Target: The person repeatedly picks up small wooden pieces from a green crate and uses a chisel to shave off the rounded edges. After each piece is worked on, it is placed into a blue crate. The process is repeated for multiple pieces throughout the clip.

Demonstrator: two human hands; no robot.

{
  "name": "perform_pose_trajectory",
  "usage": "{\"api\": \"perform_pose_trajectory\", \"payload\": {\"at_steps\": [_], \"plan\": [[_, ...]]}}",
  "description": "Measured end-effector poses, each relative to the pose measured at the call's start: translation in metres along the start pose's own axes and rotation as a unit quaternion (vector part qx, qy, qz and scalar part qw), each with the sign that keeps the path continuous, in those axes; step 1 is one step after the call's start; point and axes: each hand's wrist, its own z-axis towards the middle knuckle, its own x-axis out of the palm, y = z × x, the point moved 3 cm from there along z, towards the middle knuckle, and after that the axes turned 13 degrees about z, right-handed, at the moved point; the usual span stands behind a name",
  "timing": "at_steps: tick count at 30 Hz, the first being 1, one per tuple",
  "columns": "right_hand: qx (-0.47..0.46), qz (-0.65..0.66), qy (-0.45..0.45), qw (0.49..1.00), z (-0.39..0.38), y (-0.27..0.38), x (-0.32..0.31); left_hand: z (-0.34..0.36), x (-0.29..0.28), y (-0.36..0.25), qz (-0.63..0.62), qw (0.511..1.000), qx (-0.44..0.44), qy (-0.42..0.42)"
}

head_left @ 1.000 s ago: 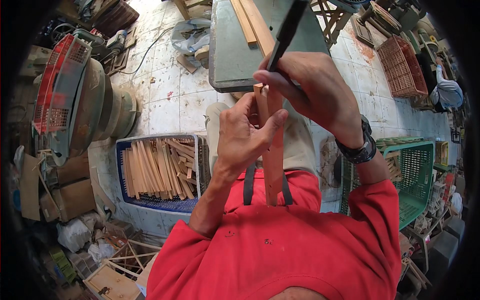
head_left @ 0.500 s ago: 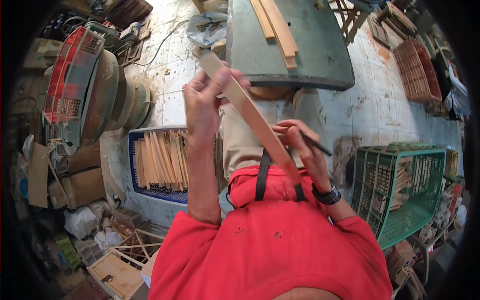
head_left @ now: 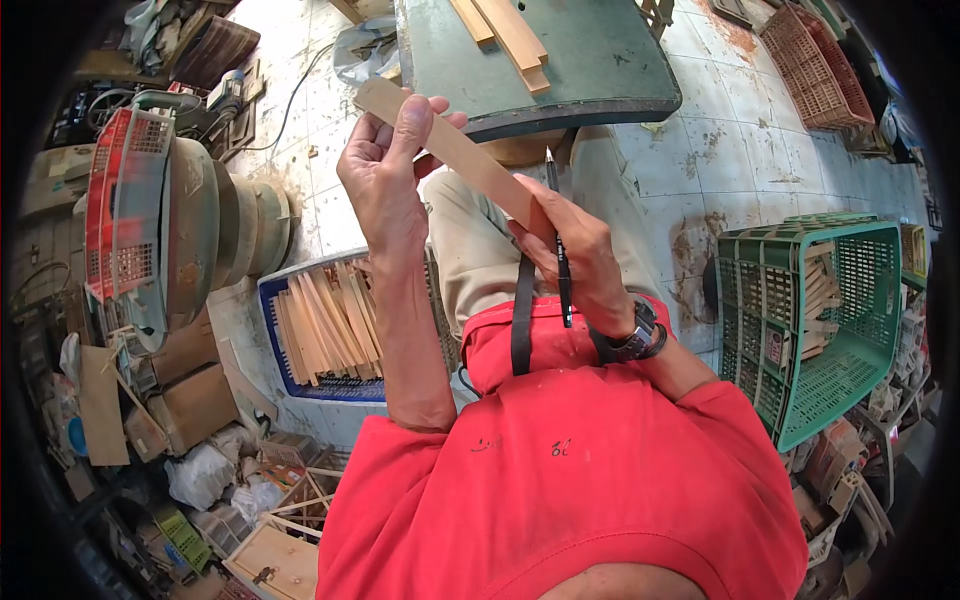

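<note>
A flat strip of pale wood (head_left: 470, 167) slants across in front of me, its far end rounded. My left hand (head_left: 388, 165) grips it near that rounded end, thumb on top and fingers beneath. Around the near end closes my right hand (head_left: 580, 250), wearing a dark wristwatch. This same hand also keeps a slim black pen (head_left: 564, 285), which lies across its fingers with the pale tip pointing away from me. The right fingers under the wood are partly hidden.
Ahead is a green-topped table (head_left: 590, 90) bearing several wooden strips (head_left: 505, 40). A blue crate (head_left: 290, 384) of strips stands at left, near a big round machine (head_left: 190, 215). To the right, a green crate (head_left: 790, 420) lies tipped, with wood pieces inside; a reddish crate (head_left: 815, 65) stands beyond.
My right hand has closed on the strip's near end. The pen has swung from pointing down to the right to nearly upright in the picture. The whole view has shifted slightly.
</note>
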Motion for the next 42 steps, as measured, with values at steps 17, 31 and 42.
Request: {"api": "perform_pose_trajectory", "payload": {"at_steps": [17,31,42], "plan": [[0.210,0.693,-0.249,0.642,0.027,-0.012,-0.063,-0.080,0.063,0.012,0.278,0.767,0.536,0.215],[0.164,0.004,-0.127,0.978,-0.053,0.011,-0.081,0.004,0.007,-0.020,-0.093,0.977,0.116,0.153],[0.251,0.148,0.052,0.955,-0.031,0.036,-0.024,-0.001,0.013,0.005,-0.001,0.989,-0.025,0.148]]}}
